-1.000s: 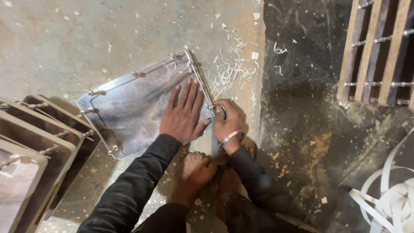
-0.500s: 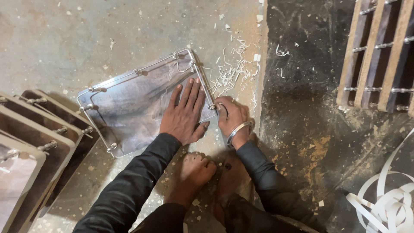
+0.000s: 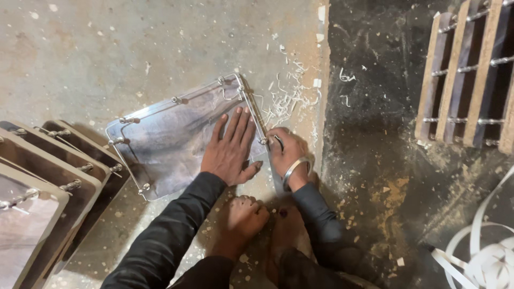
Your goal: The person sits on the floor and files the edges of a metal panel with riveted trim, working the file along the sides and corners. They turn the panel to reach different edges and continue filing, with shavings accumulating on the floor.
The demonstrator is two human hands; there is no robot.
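A clear plastic panel (image 3: 166, 139) with metal studs along its edges lies flat on the concrete floor. My left hand (image 3: 229, 150) presses flat on its near right part, fingers spread. My right hand (image 3: 286, 155), with a metal bangle on the wrist, grips a small dark-tipped tool (image 3: 278, 142) against the panel's right edge. White plastic shavings (image 3: 289, 96) lie scattered just beyond that edge. My bare feet (image 3: 243, 219) rest on the floor right behind the hands.
Several similar framed panels (image 3: 48, 187) lean stacked at the left. A wooden slatted frame with metal rods (image 3: 471, 80) lies at the upper right. Coiled white strapping (image 3: 487, 257) sits at the lower right. The floor at the right is dark and dusty.
My right hand has slid a little along the panel's right edge with the tool. The left hand stays pressed on the panel.
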